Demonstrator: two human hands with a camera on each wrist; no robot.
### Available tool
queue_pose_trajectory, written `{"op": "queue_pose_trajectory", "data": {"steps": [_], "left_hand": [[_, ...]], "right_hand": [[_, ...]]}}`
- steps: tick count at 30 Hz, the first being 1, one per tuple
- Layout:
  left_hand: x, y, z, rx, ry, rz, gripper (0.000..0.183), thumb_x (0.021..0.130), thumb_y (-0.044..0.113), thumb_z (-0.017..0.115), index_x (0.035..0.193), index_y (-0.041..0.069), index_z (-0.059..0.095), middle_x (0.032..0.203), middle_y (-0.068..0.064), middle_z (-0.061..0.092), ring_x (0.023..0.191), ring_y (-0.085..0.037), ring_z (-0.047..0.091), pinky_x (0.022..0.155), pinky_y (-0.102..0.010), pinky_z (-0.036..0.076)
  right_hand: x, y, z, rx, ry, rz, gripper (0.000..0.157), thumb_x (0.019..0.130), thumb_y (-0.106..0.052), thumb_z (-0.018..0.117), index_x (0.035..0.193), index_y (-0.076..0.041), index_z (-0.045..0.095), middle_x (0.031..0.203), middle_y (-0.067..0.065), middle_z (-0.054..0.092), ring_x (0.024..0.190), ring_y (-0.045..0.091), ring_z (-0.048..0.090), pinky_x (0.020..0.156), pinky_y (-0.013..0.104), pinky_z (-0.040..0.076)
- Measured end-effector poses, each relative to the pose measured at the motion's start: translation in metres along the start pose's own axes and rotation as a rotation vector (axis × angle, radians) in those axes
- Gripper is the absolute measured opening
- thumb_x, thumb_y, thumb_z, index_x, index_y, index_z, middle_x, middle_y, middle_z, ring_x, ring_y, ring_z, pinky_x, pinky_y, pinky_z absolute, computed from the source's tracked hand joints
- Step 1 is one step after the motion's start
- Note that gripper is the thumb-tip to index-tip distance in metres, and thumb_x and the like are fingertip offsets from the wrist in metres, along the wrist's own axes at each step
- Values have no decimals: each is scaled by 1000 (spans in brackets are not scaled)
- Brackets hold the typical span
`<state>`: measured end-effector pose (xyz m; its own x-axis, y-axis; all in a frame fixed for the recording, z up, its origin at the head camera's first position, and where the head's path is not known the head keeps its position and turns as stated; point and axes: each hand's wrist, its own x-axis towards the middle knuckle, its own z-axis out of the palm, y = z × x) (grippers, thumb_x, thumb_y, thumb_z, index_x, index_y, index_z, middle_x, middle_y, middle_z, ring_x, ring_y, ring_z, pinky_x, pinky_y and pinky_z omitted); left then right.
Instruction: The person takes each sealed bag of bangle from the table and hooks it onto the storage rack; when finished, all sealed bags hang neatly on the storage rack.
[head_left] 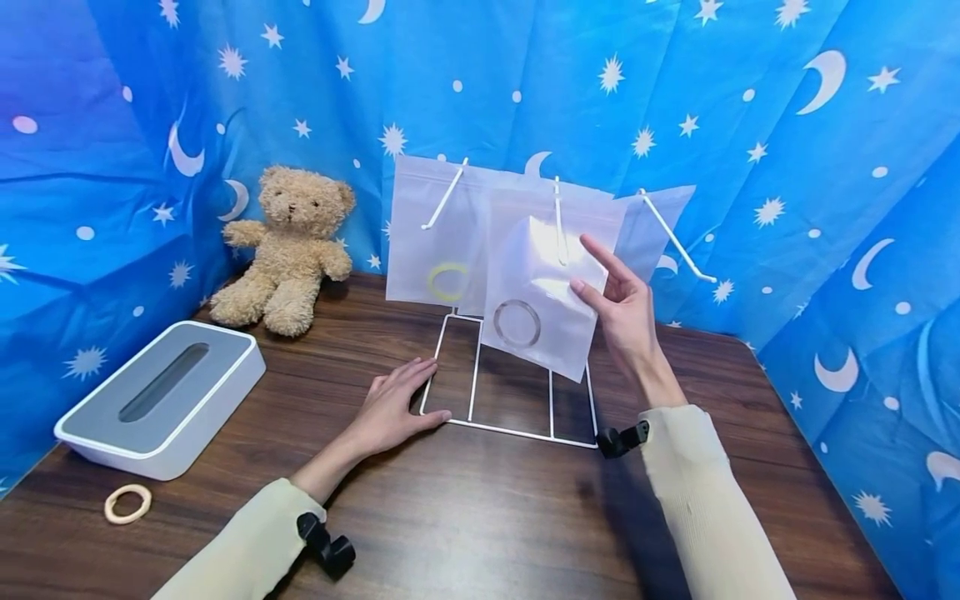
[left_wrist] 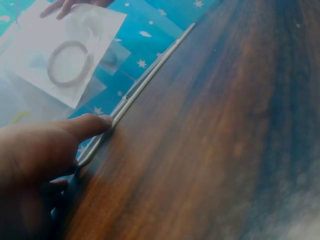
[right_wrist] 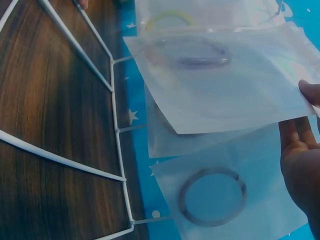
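Note:
A frosted zip bag (head_left: 517, 275) with a dark bangle (head_left: 517, 323) inside hangs tilted at the middle hook of a white wire rack (head_left: 510, 429). My right hand (head_left: 624, 304) pinches this bag's right edge, thumb in front and fingers behind. At the rack's front left corner my left hand (head_left: 393, 408) rests with fingers spread, its thumb (left_wrist: 92, 125) on the base wire. Behind hangs another frosted bag (head_left: 412, 217) holding a yellow bangle (head_left: 447, 282). In the right wrist view, a lower bag (right_wrist: 265, 195) with a dark bangle (right_wrist: 182, 200) hangs beside the pinched one.
On the left stand a grey-topped white tissue box (head_left: 161, 400) and a teddy bear (head_left: 288, 250). A pale ring (head_left: 127, 504) lies before the box. The rack's right hook (head_left: 678, 237) juts forward, and a blue starry curtain (head_left: 510, 75) surrounds the wooden table (head_left: 480, 517).

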<state>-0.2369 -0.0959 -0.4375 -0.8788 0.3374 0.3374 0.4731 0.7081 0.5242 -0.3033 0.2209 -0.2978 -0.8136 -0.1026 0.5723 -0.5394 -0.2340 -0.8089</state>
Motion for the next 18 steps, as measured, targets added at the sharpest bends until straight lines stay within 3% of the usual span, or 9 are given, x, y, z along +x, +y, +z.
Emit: {"op": "queue_pose_trajectory", "data": {"steps": [10, 12, 14, 18], "left_hand": [[2, 2, 2, -3, -2, 5, 82, 83, 52, 73, 146, 6, 46, 151, -6, 42, 141, -26, 32, 100, -50, 28], [2, 2, 2, -2, -1, 1, 82, 83, 51, 73, 146, 6, 46, 151, -6, 42, 141, -26, 31, 100, -50, 28], [2, 1, 1, -2, -2, -2, 82, 83, 51, 73, 146, 6, 46, 151, -7, 42, 141, -27, 31, 101, -50, 27], [2, -1, 1, -2, -8, -6, 82, 84, 51, 73, 146, 6, 45, 151, -7, 42, 142, -27, 31, 101, -51, 27]], "right_hand": [[-6, 1, -8, -54, -25, 12, 57, 85, 14, 67, 138, -3, 56, 139, 18, 53, 112, 26, 61, 85, 29, 51], [-11, 1, -12, -123, -34, 3, 54, 85, 11, 68, 136, -3, 58, 137, 18, 55, 104, 22, 62, 82, 25, 50], [-20, 0, -15, -216, -23, -15, 49, 85, 10, 69, 133, -1, 60, 135, 18, 57, 110, 19, 60, 87, 25, 48], [-47, -8, -15, -436, 77, -60, 43, 83, 10, 71, 125, 6, 63, 140, 19, 52, 121, 18, 54, 96, 35, 45]]}}
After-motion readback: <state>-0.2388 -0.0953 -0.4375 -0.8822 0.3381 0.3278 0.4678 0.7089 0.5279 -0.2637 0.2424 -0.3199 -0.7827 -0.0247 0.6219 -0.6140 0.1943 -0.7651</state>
